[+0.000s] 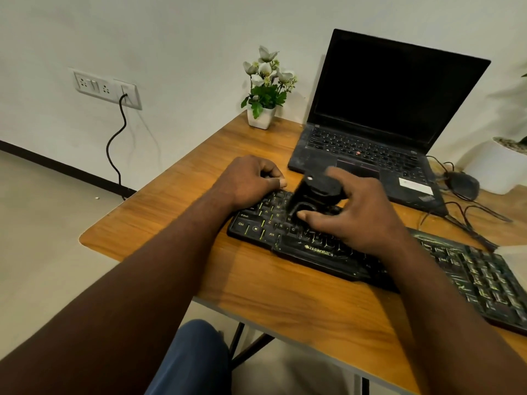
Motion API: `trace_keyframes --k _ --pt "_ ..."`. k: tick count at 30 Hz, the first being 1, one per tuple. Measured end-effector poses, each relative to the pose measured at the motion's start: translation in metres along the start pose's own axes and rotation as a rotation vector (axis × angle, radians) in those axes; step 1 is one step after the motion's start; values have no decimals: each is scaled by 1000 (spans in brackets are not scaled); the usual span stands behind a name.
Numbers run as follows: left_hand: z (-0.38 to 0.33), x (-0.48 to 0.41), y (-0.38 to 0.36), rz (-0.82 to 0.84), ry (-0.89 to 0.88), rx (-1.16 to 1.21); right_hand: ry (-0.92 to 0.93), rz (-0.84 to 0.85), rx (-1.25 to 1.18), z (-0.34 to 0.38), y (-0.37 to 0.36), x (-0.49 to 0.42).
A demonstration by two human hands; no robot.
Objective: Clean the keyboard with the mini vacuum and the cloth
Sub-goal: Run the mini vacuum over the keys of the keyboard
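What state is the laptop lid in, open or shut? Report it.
Open. The laptop has its lid raised behind its exposed keys, with the dark screen facing the person.

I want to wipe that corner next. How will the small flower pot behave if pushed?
Likely top-heavy: the flower pot is small and its flowers stand tall, so it may tip. It sits near the table corner, so a push might send it off.

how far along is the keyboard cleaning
Early on. Nothing looks finished: the keyboard shows dust on its right half. In hand: the right hand holds the mini vacuum on the left keys, the left hand holds the far left corner. Left: the other keys, then the cloth wipe; no cloth is clearly visible.
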State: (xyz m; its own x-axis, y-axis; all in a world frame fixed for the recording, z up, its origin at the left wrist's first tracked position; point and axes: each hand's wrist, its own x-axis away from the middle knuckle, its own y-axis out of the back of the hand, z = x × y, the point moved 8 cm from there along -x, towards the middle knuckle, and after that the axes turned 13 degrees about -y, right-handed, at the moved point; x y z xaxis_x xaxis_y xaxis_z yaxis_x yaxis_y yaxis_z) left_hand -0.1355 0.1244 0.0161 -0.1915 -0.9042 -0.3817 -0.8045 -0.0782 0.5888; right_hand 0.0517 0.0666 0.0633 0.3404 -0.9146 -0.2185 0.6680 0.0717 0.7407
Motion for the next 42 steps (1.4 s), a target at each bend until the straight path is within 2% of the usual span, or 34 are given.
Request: trace_keyframes --k 3,5,9,13,18,23,27,29,35,42 --pt "-1 0 -1 14 3 -4 -139 112 -15 -34 33 11" --pt "0 -1 -1 14 -1 -10 -188 120 -9 -47 53 19" --pt "-4 -1 -3 6 -10 -16 -228 -33 -73 -51 66 20" --pt "-19 2 4 -102 -102 78 -212 -156 -65 -47 59 13" --pt "-29 2 -9 40 -156 35 -225 -270 -83 -57 67 10" --pt "-14 -3 -10 56 -77 122 -185 -194 -29 -49 68 -6" --pt "-13 -4 -12 85 -67 137 -121 -84 50 -36 60 -26" --pt "-14 -4 -12 90 -78 134 -140 -57 16 -45 52 -29" --pt "-19 -6 -12 92 -146 16 -205 -115 -60 -71 50 -25" --pt "-36 -10 -15 133 -252 -194 -283 -143 -29 -91 72 -22"
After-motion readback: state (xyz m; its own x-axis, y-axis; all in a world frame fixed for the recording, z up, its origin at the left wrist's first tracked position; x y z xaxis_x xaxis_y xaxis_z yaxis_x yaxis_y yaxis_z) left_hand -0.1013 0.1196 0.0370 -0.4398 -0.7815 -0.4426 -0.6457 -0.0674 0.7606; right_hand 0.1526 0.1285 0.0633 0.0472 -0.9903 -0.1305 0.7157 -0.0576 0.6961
